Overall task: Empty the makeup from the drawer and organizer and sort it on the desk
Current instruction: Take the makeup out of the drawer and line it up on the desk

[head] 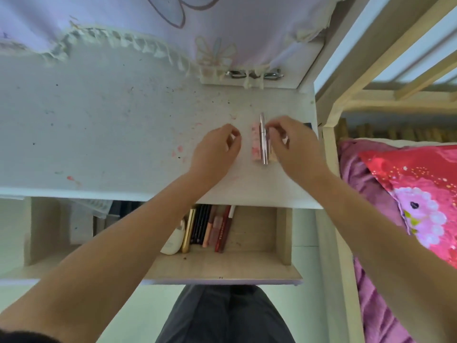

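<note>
Your desk (99, 125) carries stains and dark specks across its pale top, with a lilac curtain (123, 18) hanging over its far edge. Below the near edge the drawer (257, 233) stands pulled out, holding a row of pencils and tubes (210, 226) packed against its left side beside a white case (174, 240). On the desk, right of centre, a pink box (255, 142) lies flat with a silver tube (263, 142) just beside it. Your right hand (294, 147) has its fingertips curled onto items at the tube's right side; what exactly it grips cannot be told. Your left hand (217, 149) hovers near the box, fingers loosely curled, holding nothing visible.
</note>
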Demonstrator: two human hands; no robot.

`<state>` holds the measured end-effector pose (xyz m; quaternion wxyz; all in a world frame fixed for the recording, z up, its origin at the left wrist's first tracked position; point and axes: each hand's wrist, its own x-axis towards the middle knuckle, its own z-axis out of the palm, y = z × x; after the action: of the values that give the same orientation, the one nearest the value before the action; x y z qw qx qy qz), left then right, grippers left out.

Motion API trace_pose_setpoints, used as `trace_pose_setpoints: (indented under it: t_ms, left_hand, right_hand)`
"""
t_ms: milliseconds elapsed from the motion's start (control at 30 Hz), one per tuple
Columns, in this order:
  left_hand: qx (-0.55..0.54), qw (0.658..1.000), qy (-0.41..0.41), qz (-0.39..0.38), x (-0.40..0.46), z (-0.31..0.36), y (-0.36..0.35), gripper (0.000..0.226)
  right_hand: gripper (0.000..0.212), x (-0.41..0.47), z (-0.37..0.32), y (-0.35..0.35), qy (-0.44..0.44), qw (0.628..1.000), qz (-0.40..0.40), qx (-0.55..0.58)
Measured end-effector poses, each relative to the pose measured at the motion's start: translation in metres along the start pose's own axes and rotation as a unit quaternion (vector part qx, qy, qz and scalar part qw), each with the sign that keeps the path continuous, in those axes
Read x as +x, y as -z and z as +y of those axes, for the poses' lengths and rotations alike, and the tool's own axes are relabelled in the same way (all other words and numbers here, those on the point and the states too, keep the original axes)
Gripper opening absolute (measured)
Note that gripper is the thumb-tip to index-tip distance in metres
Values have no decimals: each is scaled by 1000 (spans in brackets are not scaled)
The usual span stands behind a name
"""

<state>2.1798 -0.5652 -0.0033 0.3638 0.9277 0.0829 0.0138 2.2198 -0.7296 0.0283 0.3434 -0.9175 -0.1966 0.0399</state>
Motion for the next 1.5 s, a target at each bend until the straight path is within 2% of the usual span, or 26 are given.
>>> trace_pose_setpoints:
  t_ms: [100,200,267,333,400,467,567,700,800,900,1000,1100,1233,1333,1400,1500]
  left_hand:
    - [-25,996,-77,-36,-83,-22,9,17]
    - [40,985,-70,-154,-148,-58,-15,24]
    - [68,977,-17,-201,-163,-77,-39,23]
    - [65,979,48,-186,-158,-82,-56,29]
    - [83,981,78,-158,-144,-78,-72,32]
    - [130,978,71,-143,-128,-74,-87,38]
    - [197,964,66,-165,-111,-77,-100,38]
    - [231,956,32,-178,-112,-81,-102,37]
    - [205,969,15,-138,-123,-76,-92,35]
    - [131,983,24,-123,-137,-65,-75,27]
    - [63,989,-6,-134,-156,-52,-54,21]
    - [45,997,-20,-62,-147,-39,-20,23]
    - [-79,995,16,58,-82,-14,31,9]
    - [-118,989,67,60,-19,-11,45,6]
    - [-120,987,99,46,13,-17,45,6]
    - [-93,987,127,20,43,-24,36,9]
  right_hand:
    - [17,-85,-9,-19,46,993,-85,66]
    - [20,-141,13,-69,-41,968,-244,28]
    - [29,-153,27,-97,-122,947,-296,18]
    - [40,-148,33,-116,-188,944,-271,17]
    - [49,-135,35,-130,-218,949,-225,22]
    - [47,-122,36,-142,-210,956,-204,19]
    - [42,-109,43,-152,-175,959,-220,-5]
    - [44,-112,48,-155,-156,963,-218,-7]
    - [36,-119,42,-149,-180,966,-184,27]
    - [26,-129,31,-131,-195,967,-146,81]
    - [22,-148,12,-100,-120,975,-169,81]
    - [19,-142,-5,-63,-24,985,-154,71]
    - [19,-66,-29,-21,15,988,-48,143]
    - [17,12,-41,-14,20,991,17,135]
    - [19,54,-41,-22,20,995,16,96]
    - [22,92,-30,-42,2,999,-46,-10]
